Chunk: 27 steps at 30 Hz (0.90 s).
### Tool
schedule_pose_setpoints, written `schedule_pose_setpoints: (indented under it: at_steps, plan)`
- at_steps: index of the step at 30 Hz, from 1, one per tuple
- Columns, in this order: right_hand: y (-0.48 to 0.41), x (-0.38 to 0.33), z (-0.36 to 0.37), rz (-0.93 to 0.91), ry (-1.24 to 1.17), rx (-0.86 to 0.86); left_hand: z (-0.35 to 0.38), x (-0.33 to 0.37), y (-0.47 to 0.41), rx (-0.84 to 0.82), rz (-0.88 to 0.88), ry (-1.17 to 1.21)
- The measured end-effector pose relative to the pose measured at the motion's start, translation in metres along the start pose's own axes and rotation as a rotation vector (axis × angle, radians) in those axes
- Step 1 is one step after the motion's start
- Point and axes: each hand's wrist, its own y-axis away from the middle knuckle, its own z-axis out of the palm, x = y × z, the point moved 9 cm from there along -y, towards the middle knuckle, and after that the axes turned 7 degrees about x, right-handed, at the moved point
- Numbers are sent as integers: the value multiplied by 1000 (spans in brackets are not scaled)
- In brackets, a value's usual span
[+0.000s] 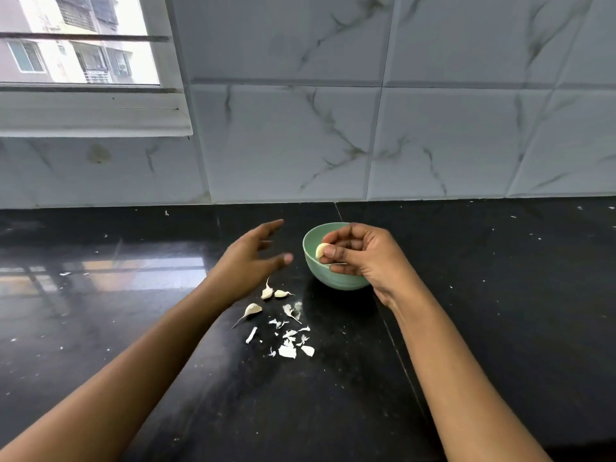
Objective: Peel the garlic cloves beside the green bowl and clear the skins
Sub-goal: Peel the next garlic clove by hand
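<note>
My right hand (361,258) pinches a peeled garlic clove (319,251) over the green bowl (328,282); left hand (248,261), fingers (270,226) spread, hovers above three unpeeled cloves (266,292) and skins (287,351).

1. I see the green bowl (333,278), small and round, upright on the black counter (466,295)
2. A peeled clove (319,251), pale and smooth, is pinched in the right hand (361,255) over the bowl
3. Three unpeeled cloves (267,292) lie just left of the bowl, tails on
4. Torn white skins (289,343) lie scattered nearer me
</note>
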Motion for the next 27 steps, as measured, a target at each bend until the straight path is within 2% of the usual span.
schedule_pose_setpoints:
  at_steps: [3,6,10,15,20,23,27]
  plan:
    - [-6,-5,-18,-20,58,75,31,-6,-26,65,-253,244]
    - [-14,-10,-30,-44,157,115,68,-20,-35,42,-352,309]
    - [-27,-14,-37,-57,381,90,71,-24,-32,138,-266,217]
    - [-32,-11,-45,-101,740,45,62,6,-19,214,-11,31]
    - [-28,7,-32,-130,1046,-86,64,23,-11,248,149,-5]
    - [-28,14,-30,-125,1105,-118,65,25,-10,251,165,3]
    - [-29,5,-42,-166,1084,-5,66,18,-13,250,111,44]
